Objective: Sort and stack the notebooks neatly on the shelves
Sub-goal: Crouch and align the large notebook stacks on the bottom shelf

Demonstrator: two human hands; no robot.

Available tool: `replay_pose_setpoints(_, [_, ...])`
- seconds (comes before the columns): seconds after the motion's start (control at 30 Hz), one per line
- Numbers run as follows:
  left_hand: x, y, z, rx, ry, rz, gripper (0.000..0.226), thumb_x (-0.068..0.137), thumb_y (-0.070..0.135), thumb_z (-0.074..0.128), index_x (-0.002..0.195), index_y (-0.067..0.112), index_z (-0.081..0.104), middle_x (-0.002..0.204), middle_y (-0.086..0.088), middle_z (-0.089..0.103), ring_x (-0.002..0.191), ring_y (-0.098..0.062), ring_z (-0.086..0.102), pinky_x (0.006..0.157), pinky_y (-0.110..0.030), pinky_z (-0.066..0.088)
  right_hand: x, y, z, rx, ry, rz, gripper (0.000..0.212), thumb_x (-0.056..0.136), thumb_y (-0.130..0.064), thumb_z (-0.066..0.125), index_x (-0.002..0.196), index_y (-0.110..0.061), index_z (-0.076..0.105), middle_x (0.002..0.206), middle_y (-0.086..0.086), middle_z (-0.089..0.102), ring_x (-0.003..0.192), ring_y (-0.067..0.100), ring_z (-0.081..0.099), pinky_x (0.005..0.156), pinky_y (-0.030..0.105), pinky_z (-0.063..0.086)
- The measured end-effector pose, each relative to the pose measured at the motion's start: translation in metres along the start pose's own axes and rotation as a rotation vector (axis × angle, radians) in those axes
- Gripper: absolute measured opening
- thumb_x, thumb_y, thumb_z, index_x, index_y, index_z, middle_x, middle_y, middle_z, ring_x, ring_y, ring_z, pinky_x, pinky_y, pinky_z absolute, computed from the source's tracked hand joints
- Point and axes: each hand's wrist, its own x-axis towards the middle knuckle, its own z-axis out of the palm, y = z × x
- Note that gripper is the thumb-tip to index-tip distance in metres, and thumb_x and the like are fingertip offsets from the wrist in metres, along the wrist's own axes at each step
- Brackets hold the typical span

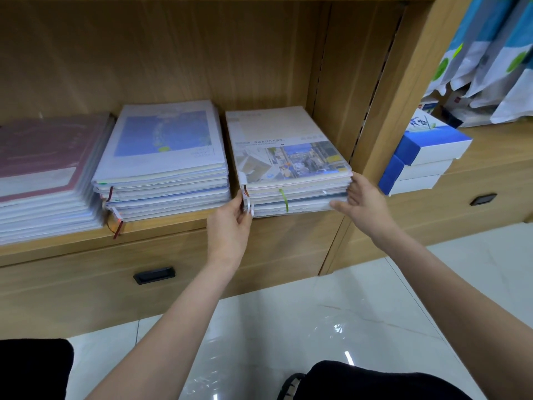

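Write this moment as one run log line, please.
left hand: grips front left corner | right hand: grips front right corner | rightmost notebook stack: on shelf | phase: squaring stack

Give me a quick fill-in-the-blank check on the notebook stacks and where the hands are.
1. The shelf holds ____ stacks of notebooks.
2. Both hands grip the ____ stack.
3. The left hand holds that stack's front ____ corner; the right hand holds the other.
4. A ____ ribbon hangs from its front edge.

Missing: three; rightmost; left; green
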Motion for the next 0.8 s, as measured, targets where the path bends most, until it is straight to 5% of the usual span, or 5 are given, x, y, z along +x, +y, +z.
replay_pose_setpoints(0.13, [0.002, 0.0, 0.004, 0.034, 0.05, -0.011, 0.034, 0.09, 0.005, 0.058, 0.123, 0.011, 0.06, 0.102, -0.005, 0.07, 0.094, -0.015, 0.065, 0.09, -0.033, 0.05, -0.001, 0.0, 0.006, 0.034, 0.119, 0.009, 0.063, 0.077, 0.005, 0.069, 0.134, -0.003, 0.043, 0.131, 0.009, 0.055, 0.117, 0.013, 0.053, 0.103, 0.026, 0.041])
replay_pose_setpoints(0.57, [0.001, 0.003, 0.005, 0.08, 0.094, -0.02, 0.033, 0.09, 0.006, 0.058, 0.122, 0.01, 0.062, 0.103, -0.006, 0.071, 0.097, -0.017, 0.065, 0.086, -0.026, 0.049, -0.004, 0.0, 0.006, -0.018, 0.222, 0.006, 0.053, 0.075, -0.001, 0.074, 0.124, -0.003, 0.054, 0.121, 0.01, 0.063, 0.106, 0.014, 0.061, 0.094, 0.024, 0.047])
replay_pose_setpoints(0.7, [0.0, 0.003, 0.002, 0.013, 0.047, -0.014, 0.031, 0.088, 0.006, 0.06, 0.119, 0.009, 0.063, 0.096, 0.002, 0.07, 0.092, -0.008, 0.065, 0.084, -0.022, 0.049, -0.005, 0.001, 0.005, -0.025, 0.216, -0.003, 0.054, 0.075, -0.002, 0.074, 0.125, -0.004, 0.053, 0.121, 0.01, 0.063, 0.107, 0.014, 0.061, 0.095, 0.024, 0.047])
replay_pose_setpoints(0.8, [-0.004, 0.004, -0.007, -0.204, -0.074, -0.066, 0.048, 0.085, 0.001, 0.063, 0.13, 0.013, 0.052, 0.098, 0.023, 0.061, 0.092, 0.014, 0.059, 0.088, -0.009, 0.044, -0.005, 0.002, 0.002, 0.044, 0.165, 0.022, 0.065, 0.075, -0.005, 0.075, 0.132, -0.008, 0.046, 0.126, 0.006, 0.06, 0.11, 0.013, 0.059, 0.096, 0.026, 0.046])
